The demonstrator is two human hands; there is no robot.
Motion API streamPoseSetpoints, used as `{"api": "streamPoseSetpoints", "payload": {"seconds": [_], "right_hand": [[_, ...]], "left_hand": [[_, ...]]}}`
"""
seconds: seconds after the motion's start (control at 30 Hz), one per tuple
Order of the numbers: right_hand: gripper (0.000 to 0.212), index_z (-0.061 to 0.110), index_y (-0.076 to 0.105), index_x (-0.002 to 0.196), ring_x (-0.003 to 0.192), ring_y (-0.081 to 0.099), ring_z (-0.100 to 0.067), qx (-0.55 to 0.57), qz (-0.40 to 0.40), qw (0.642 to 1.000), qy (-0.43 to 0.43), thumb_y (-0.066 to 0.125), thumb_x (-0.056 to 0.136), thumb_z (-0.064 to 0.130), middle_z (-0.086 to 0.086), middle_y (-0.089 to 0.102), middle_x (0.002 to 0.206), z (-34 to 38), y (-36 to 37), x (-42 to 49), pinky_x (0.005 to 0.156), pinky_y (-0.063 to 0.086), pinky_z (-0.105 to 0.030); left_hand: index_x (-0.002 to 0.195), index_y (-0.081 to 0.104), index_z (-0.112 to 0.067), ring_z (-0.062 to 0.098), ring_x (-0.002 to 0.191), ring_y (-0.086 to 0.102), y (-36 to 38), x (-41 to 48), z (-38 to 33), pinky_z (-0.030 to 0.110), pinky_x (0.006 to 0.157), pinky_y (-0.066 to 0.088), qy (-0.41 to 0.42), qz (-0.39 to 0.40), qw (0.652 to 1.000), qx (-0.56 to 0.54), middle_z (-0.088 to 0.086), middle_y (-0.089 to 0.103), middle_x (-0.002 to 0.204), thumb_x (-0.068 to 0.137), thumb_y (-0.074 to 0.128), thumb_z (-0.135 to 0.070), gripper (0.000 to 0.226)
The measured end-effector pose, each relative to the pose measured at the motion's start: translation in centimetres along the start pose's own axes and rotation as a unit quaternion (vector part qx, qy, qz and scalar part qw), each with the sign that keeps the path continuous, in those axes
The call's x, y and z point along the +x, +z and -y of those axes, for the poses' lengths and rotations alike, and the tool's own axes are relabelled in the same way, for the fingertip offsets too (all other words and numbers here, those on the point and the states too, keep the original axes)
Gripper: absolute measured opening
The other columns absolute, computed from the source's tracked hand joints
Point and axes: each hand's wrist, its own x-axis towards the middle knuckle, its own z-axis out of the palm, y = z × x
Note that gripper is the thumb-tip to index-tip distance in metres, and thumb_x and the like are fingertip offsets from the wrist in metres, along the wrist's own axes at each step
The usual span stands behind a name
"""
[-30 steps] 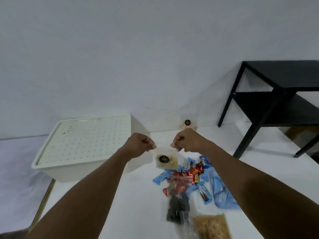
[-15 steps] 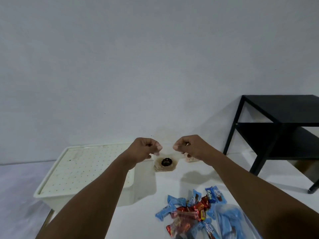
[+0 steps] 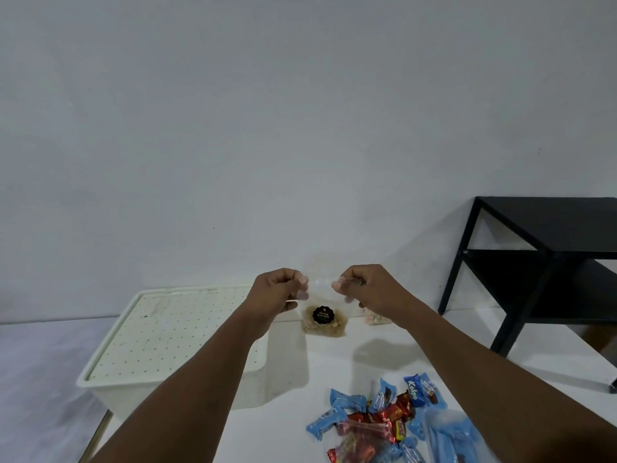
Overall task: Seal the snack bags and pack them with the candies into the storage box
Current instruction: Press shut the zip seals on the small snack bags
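At the far left, the storage box (image 3: 253, 389) sits on the white table (image 3: 287, 412) with its dotted lid (image 3: 173, 339) on top. The person's left forearm crosses in front of the box's right end. The left hand (image 3: 277, 292) is raised, its fingers curled, and the thumb and fingertips pinch the left top corner of a clear snack bag (image 3: 323, 315). The bag hangs between the two hands, just right of the box and in front of the wall. Pale, crumbly contents have settled at its bottom behind a round black label (the print is too small to read). The right hand (image 3: 367, 289) mirrors the left, its curled fingers pinching the bag's right top corner. A small pack of pinkish pieces (image 3: 375, 319) peeks out just below that hand, mostly hidden. Nearer the camera, the candies (image 3: 384, 416) lie in a loose heap of blue and red wrappers on the table, well apart from the box. A black side table (image 3: 541, 262) stands at the far right.
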Motion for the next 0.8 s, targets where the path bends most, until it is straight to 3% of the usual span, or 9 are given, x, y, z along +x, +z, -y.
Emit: {"api": "streamPoseSetpoints", "payload": {"seconds": [0.1, 0.27, 0.43, 0.53, 0.63, 0.73, 0.8], "right_hand": [[0.02, 0.014, 0.07, 0.084, 0.065, 0.062, -0.008, -0.027, -0.004, 0.999, -0.016, 0.074, 0.085, 0.034, 0.006, 0.063, 0.069, 0.5, 0.4, 0.1, 0.058, 0.044, -0.018], [0.016, 0.008, 0.067, 0.084, 0.057, 0.057, -0.001, -0.066, 0.007, 0.997, -0.037, 0.067, 0.091, 0.022, 0.004, 0.062, 0.07, 1.5, 0.9, 0.3, 0.055, 0.04, -0.013], [0.018, 0.011, 0.07, 0.087, 0.059, 0.06, 0.0, -0.04, 0.008, 0.999, -0.031, 0.07, 0.088, 0.029, -0.001, 0.067, 0.072, 2.2, 1.2, 0.3, 0.057, 0.042, -0.015], [0.02, 0.01, 0.071, 0.091, 0.07, 0.065, -0.007, -0.016, -0.002, 1.0, -0.009, 0.069, 0.089, 0.03, -0.011, 0.075, 0.084, 2.0, 0.6, 0.2, 0.064, 0.047, -0.023], [0.02, 0.008, 0.07, 0.087, 0.062, 0.057, -0.01, -0.051, -0.021, 0.998, -0.009, 0.069, 0.089, 0.028, -0.01, 0.075, 0.079, 1.8, 0.2, 0.3, 0.063, 0.046, -0.028], [0.019, 0.007, 0.069, 0.087, 0.049, 0.051, 0.002, -0.076, -0.027, 0.997, -0.021, 0.068, 0.091, 0.026, -0.011, 0.075, 0.079, 2.4, 0.2, 0.1, 0.057, 0.04, -0.019], [0.018, 0.009, 0.071, 0.087, 0.053, 0.054, 0.0, -0.073, -0.024, 0.997, -0.027, 0.069, 0.09, 0.026, -0.011, 0.075, 0.078, 2.6, 0.3, -0.1, 0.057, 0.041, -0.019]], "left_hand": [[0.084, 0.067, -0.016, 0.017, 0.08, 0.069, -0.1, -0.1, -0.3, 0.031, 0.076, 0.047, 0.002, 0.004, 1.0, 0.017, 0.001, 0.069, 0.083, 0.09, 0.07, -0.019, 0.007], [0.091, 0.071, -0.013, 0.015, 0.077, 0.07, -0.1, -0.4, -0.6, 0.029, 0.073, 0.049, -0.008, 0.033, 0.998, 0.055, -0.003, 0.069, 0.082, 0.087, 0.074, -0.024, 0.012], [0.079, 0.069, -0.02, 0.012, 0.072, 0.063, -0.3, -0.6, -1.1, 0.029, 0.071, 0.046, 0.035, 0.035, 0.995, 0.089, -0.002, 0.066, 0.082, 0.088, 0.074, -0.027, 0.013], [0.07, 0.066, -0.023, 0.012, 0.071, 0.062, -0.5, -0.5, -1.5, 0.029, 0.072, 0.044, 0.049, 0.022, 0.995, 0.081, -0.001, 0.066, 0.083, 0.088, 0.073, -0.025, 0.02], [0.077, 0.069, -0.018, 0.01, 0.069, 0.064, -0.2, -0.6, -1.5, 0.03, 0.073, 0.045, 0.032, 0.03, 0.995, 0.085, 0.001, 0.066, 0.076, 0.088, 0.073, -0.026, 0.014], [0.09, 0.072, -0.009, 0.01, 0.072, 0.065, 0.3, -0.5, -1.6, 0.028, 0.07, 0.046, 0.032, 0.032, 0.992, 0.118, 0.009, 0.073, 0.09, 0.086, 0.075, -0.029, 0.02], [0.091, 0.072, -0.007, 0.011, 0.072, 0.064, 0.4, -0.3, -1.7, 0.027, 0.066, 0.045, 0.048, 0.026, 0.99, 0.134, 0.012, 0.074, 0.099, 0.085, 0.076, -0.031, 0.025]]}}
